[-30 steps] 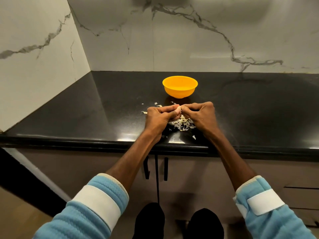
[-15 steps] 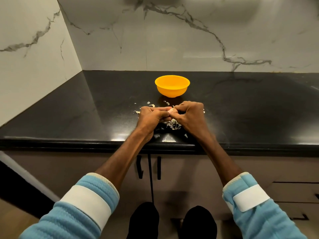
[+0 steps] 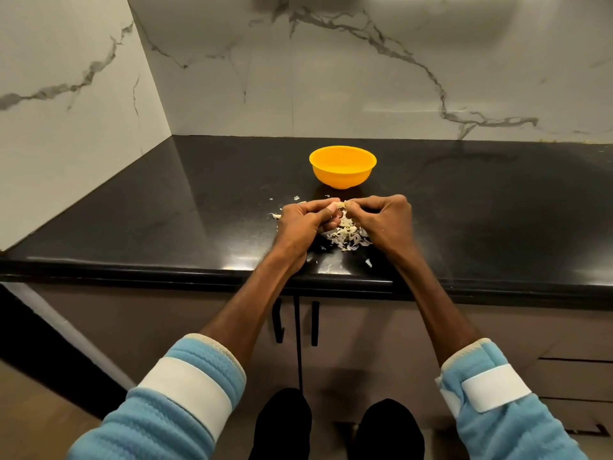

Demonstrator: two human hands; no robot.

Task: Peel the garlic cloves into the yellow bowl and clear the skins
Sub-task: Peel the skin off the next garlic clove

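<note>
A yellow bowl (image 3: 342,166) stands on the black counter (image 3: 199,210), just behind my hands. My left hand (image 3: 303,224) and my right hand (image 3: 384,224) meet fingertip to fingertip above the counter, both pinching one small pale garlic clove (image 3: 340,205). Most of the clove is hidden by my fingers. Under and between the hands lies a heap of papery garlic skins (image 3: 348,235). What the bowl holds cannot be made out from here.
Loose skin flakes lie scattered left of my left hand (image 3: 275,215), behind it (image 3: 296,197) and near the counter's front edge (image 3: 368,262). Marble walls close the counter at the back and left. Cabinet doors with dark handles (image 3: 278,322) sit below.
My hands have stayed together on the clove over the skin heap, with the fingertips shifting slightly. The camera view moved a little.
</note>
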